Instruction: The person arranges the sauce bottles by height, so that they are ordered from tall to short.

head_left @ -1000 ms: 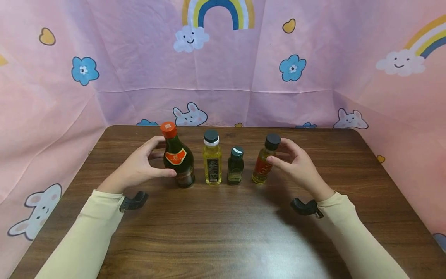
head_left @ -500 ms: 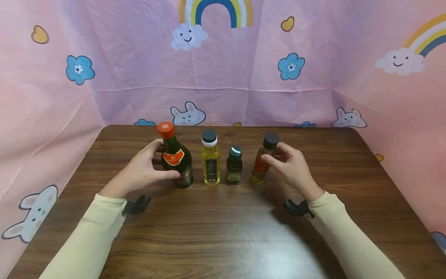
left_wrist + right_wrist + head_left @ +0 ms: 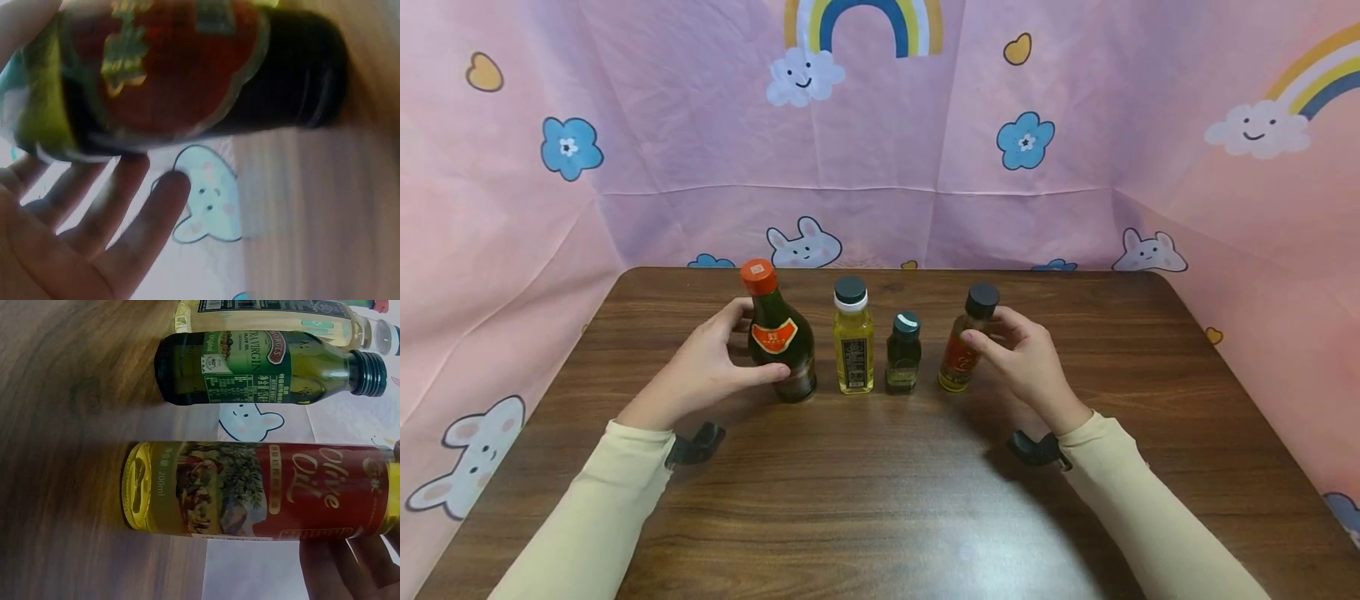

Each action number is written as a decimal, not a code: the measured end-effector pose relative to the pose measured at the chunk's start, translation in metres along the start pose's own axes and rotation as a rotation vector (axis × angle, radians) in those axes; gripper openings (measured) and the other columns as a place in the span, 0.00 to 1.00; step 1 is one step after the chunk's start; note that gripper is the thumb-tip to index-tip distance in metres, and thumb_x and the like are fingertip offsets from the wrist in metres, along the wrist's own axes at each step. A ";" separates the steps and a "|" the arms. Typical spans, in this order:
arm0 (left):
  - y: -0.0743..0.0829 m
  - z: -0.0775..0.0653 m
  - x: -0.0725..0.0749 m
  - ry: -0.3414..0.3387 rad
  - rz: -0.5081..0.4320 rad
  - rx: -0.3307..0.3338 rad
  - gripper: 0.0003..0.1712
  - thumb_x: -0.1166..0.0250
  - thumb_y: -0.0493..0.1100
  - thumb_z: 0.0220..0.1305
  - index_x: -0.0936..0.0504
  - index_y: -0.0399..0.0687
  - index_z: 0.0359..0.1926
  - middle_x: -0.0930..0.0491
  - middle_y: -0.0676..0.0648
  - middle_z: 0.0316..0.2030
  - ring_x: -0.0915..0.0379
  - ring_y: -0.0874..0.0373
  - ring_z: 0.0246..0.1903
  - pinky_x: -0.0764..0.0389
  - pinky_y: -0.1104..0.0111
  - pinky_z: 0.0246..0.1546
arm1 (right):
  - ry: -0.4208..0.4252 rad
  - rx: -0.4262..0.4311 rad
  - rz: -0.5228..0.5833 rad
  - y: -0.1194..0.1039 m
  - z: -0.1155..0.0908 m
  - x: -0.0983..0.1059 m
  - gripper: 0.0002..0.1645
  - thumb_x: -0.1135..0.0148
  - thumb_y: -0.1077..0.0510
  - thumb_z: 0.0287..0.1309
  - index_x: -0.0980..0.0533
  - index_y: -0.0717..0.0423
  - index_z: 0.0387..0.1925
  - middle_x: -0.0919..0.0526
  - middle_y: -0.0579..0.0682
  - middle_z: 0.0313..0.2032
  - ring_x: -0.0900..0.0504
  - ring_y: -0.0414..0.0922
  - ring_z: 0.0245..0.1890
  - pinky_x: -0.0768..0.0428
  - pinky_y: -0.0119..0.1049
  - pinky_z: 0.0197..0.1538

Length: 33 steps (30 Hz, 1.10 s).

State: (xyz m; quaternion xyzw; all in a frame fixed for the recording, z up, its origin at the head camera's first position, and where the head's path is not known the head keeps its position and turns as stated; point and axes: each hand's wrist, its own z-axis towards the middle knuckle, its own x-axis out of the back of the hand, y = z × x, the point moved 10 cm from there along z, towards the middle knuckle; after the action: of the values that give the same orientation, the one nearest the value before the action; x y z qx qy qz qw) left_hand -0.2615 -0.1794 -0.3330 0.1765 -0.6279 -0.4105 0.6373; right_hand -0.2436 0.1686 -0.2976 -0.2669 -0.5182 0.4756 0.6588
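Observation:
On the left, my left hand (image 3: 703,362) holds a dark green bottle with a red cap (image 3: 781,337), thumb in front and fingers behind. Its big red label shows blurred in the left wrist view, where fingers (image 3: 140,228) curve behind the glass. My right hand (image 3: 1028,358) grips a small olive oil bottle (image 3: 275,490) with a red label and black cap, holding it near the top. Whether either held bottle touches the table, I cannot tell. Between them stand a clear bottle of yellow oil (image 3: 853,354) and a small green olive oil bottle (image 3: 250,367), both upright.
The brown wooden table (image 3: 835,500) runs under all the bottles. Behind and beside it hangs a pink cloth (image 3: 880,150) printed with rainbows, flowers and rabbits. A black wrist mount (image 3: 696,443) sits below my left hand, another black mount (image 3: 1036,448) below my right.
My left thumb has come in to touch the front of the dark bottle. The right hand has shifted slightly left in view, still on the olive oil bottle. The middle bottles stand as before.

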 end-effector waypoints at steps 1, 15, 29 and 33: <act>0.000 0.000 -0.002 0.004 -0.006 -0.006 0.45 0.23 0.58 0.45 0.35 0.55 0.61 0.27 0.50 0.51 0.25 0.51 0.48 0.24 0.52 0.48 | 0.005 0.004 0.001 0.000 0.000 0.000 0.17 0.34 0.60 0.59 0.22 0.63 0.49 0.17 0.58 0.43 0.18 0.51 0.45 0.21 0.45 0.48; -0.003 -0.004 -0.004 0.169 -0.030 0.062 0.51 0.22 0.64 0.38 0.36 0.53 0.62 0.28 0.48 0.51 0.28 0.52 0.49 0.28 0.54 0.49 | 0.029 0.038 0.024 0.000 -0.001 0.001 0.16 0.34 0.63 0.59 0.22 0.64 0.48 0.17 0.58 0.43 0.18 0.50 0.45 0.21 0.41 0.48; -0.004 -0.009 0.005 0.243 -0.073 0.059 0.46 0.22 0.58 0.43 0.33 0.52 0.62 0.26 0.50 0.51 0.27 0.55 0.50 0.24 0.57 0.48 | 0.016 0.030 0.047 0.002 -0.002 -0.002 0.15 0.35 0.63 0.60 0.23 0.64 0.48 0.18 0.58 0.45 0.19 0.50 0.47 0.22 0.43 0.50; -0.003 -0.002 0.011 0.240 -0.071 0.047 0.47 0.22 0.58 0.44 0.34 0.52 0.63 0.26 0.50 0.53 0.28 0.53 0.53 0.25 0.55 0.50 | 0.016 0.022 0.055 0.003 -0.002 -0.002 0.16 0.35 0.63 0.60 0.23 0.64 0.49 0.18 0.58 0.45 0.19 0.50 0.47 0.22 0.44 0.51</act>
State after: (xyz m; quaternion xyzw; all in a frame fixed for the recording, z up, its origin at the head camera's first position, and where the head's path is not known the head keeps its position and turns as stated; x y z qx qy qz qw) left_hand -0.2618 -0.1898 -0.3282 0.2614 -0.5497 -0.3940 0.6887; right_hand -0.2424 0.1684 -0.3018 -0.2774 -0.5001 0.4970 0.6526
